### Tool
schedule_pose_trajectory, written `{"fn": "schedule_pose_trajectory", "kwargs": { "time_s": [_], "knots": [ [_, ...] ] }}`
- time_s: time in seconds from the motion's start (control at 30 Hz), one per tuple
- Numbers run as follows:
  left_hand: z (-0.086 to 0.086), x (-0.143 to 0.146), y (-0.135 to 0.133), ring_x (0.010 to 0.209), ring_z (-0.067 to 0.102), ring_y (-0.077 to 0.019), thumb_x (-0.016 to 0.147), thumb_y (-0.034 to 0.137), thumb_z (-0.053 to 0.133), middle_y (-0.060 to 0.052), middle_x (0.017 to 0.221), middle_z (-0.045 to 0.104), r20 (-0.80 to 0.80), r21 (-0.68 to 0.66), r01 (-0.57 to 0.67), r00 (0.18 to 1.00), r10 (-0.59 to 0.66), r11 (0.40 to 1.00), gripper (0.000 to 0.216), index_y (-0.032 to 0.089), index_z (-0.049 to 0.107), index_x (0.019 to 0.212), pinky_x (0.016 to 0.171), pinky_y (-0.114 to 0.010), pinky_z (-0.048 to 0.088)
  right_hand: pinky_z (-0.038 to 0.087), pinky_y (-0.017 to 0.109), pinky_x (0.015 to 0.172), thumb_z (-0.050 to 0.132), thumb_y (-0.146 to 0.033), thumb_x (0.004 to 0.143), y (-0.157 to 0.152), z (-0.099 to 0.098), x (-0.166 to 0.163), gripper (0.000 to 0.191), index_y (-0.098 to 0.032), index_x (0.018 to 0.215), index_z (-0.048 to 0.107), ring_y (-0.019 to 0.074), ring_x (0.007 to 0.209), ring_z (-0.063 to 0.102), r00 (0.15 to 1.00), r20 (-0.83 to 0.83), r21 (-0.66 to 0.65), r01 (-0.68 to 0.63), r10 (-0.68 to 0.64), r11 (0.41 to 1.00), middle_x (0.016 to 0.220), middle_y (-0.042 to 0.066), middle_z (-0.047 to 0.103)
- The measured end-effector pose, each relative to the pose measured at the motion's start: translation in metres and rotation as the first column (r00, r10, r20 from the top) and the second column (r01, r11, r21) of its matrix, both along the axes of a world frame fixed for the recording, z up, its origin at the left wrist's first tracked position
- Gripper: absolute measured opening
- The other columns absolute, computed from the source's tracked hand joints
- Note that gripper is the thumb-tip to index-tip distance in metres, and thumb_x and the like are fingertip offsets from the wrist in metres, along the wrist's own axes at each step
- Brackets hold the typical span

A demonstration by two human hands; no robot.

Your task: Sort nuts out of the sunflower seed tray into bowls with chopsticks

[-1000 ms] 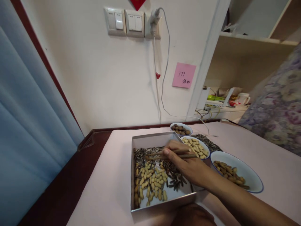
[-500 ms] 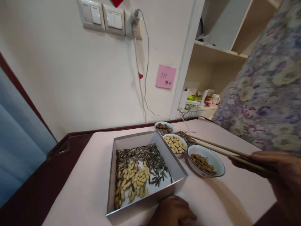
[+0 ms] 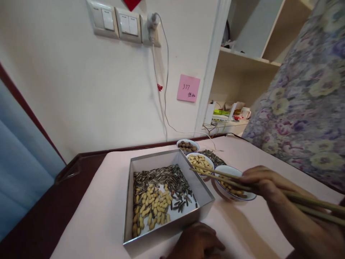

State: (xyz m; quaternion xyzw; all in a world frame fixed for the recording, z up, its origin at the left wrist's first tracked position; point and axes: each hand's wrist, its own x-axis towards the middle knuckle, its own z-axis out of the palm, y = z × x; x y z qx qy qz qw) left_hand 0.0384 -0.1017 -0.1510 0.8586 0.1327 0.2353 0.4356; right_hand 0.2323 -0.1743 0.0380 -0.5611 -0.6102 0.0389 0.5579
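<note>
My right hand (image 3: 280, 201) is closed round a pair of chopsticks (image 3: 229, 180), which point left across two bowls. Their tips are near the box's right wall, over the edge of the bowl of peanuts (image 3: 199, 161); I see nothing between them. Below the sticks is a bowl of brown almond-like nuts (image 3: 233, 190), partly covered. The grey open box (image 3: 198, 187) holds peanuts (image 3: 155, 203) and striped sunflower seeds (image 3: 161, 176). Against its near wall rests my left hand (image 3: 196, 242), dark and loosely curled, with its grip hidden.
A bowl of round brown nuts (image 3: 188, 145) stands at the back, and a pile of seeds (image 3: 212, 157) lies beside the peanut bowl. A white cable (image 3: 185, 132) runs down the wall onto the table. Floral fabric (image 3: 304, 118) hangs at right.
My right hand has moved left and forward with the chopsticks. Their tips have gone from the seed pile to over the peanut bowl beside the box. My left hand stays put.
</note>
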Motion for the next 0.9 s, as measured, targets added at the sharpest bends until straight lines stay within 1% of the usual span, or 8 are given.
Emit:
{"fn": "schedule_pose_trajectory", "kwargs": {
  "time_s": [0.03, 0.13, 0.23, 0.33, 0.43, 0.53, 0.67, 0.9],
  "knots": [
    [-0.001, 0.000, -0.001, 0.101, 0.075, -0.0242, 0.094, 0.082, 0.048, -0.011, 0.087, 0.079, -0.010, 0.004, -0.004, 1.000, 0.004, 1.000, 0.074, 0.019, 0.084, 0.105, 0.098, -0.031, 0.052, 0.061, 0.030, 0.068, 0.057, -0.047, 0.105, 0.007, 0.005, -0.011, 0.025, -0.035, 0.096, 0.077, 0.0222, 0.087, 0.074, 0.996, 0.035, -0.023, -0.087, 0.087, 0.996, 0.096, 0.003, 0.075],
    [0.000, -0.001, -0.004, 0.100, 0.073, -0.0223, 0.097, 0.070, 0.058, -0.006, 0.092, 0.078, -0.070, -0.008, -0.029, 0.997, 0.028, 1.000, 0.053, 0.024, 0.082, 0.104, 0.098, -0.032, 0.052, 0.055, 0.027, 0.068, 0.053, -0.046, 0.107, 0.029, 0.012, -0.034, 0.030, -0.030, 0.094, 0.075, 0.0173, 0.081, 0.070, 0.957, 0.101, -0.210, -0.245, 0.270, 0.947, 0.088, 0.001, 0.073],
    [0.003, -0.002, -0.006, 0.101, 0.071, -0.0218, 0.098, 0.063, 0.063, -0.003, 0.097, 0.077, -0.117, -0.032, -0.038, 0.993, 0.034, 0.999, 0.041, 0.027, 0.082, 0.102, 0.098, -0.032, 0.052, 0.050, 0.030, 0.070, 0.048, -0.049, 0.109, 0.047, 0.011, -0.047, 0.038, -0.025, 0.089, 0.070, 0.0168, 0.079, 0.065, 0.914, 0.095, -0.361, -0.338, 0.395, 0.869, 0.083, 0.001, 0.069],
    [0.001, 0.001, -0.005, 0.103, 0.071, -0.0222, 0.100, 0.058, 0.062, -0.003, 0.102, 0.077, -0.118, -0.031, -0.019, 0.993, 0.015, 0.999, 0.036, 0.027, 0.082, 0.102, 0.097, -0.031, 0.053, 0.047, 0.032, 0.072, 0.047, -0.052, 0.109, 0.060, 0.008, -0.056, 0.042, -0.024, 0.084, 0.065, 0.0178, 0.080, 0.063, 0.883, 0.061, -0.455, -0.389, 0.465, 0.801, 0.082, 0.001, 0.066],
    [-0.006, 0.005, -0.004, 0.104, 0.073, -0.0225, 0.101, 0.052, 0.063, -0.003, 0.104, 0.079, -0.111, -0.006, 0.010, 0.994, -0.010, 1.000, 0.032, 0.027, 0.082, 0.105, 0.096, -0.031, 0.054, 0.047, 0.034, 0.074, 0.048, -0.052, 0.107, 0.068, 0.005, -0.063, 0.040, -0.024, 0.084, 0.065, 0.0187, 0.081, 0.063, 0.876, 0.030, -0.512, -0.400, 0.481, 0.760, 0.084, 0.002, 0.066],
    [-0.013, 0.009, -0.002, 0.108, 0.074, -0.0220, 0.101, 0.048, 0.066, -0.003, 0.110, 0.080, -0.125, 0.022, 0.043, 0.991, -0.040, 0.999, 0.028, 0.027, 0.081, 0.114, 0.100, -0.029, 0.053, 0.046, 0.034, 0.074, 0.049, -0.051, 0.106, 0.072, 0.004, -0.067, 0.039, -0.024, 0.083, 0.065, 0.0198, 0.081, 0.062, 0.878, 0.018, -0.535, -0.396, 0.478, 0.747, 0.083, 0.002, 0.065],
    [-0.012, 0.008, -0.001, 0.118, 0.072, -0.0240, 0.101, 0.043, 0.068, -0.007, 0.118, 0.080, -0.168, 0.038, 0.081, 0.983, -0.073, 0.996, 0.031, 0.022, 0.079, 0.120, 0.108, -0.029, 0.049, 0.044, 0.034, 0.073, 0.047, -0.052, 0.105, 0.075, 0.002, -0.067, 0.041, -0.023, 0.080, 0.061, 0.0203, 0.081, 0.060, 0.877, 0.026, -0.549, -0.388, 0.480, 0.740, 0.083, 0.002, 0.062],
    [-0.002, 0.006, -0.001, 0.098, 0.072, -0.0182, 0.105, 0.055, 0.056, 0.000, 0.099, 0.079, -0.148, 0.040, 0.060, 0.987, -0.053, 0.997, 0.038, 0.026, 0.079, 0.105, 0.092, -0.026, 0.052, 0.043, 0.035, 0.073, 0.046, -0.055, 0.106, 0.078, -0.013, -0.062, 0.045, -0.022, 0.078, 0.060, 0.0197, 0.079, 0.059, 0.892, 0.015, -0.509, -0.382, 0.452, 0.771, 0.080, 0.001, 0.060]
  ]
}}
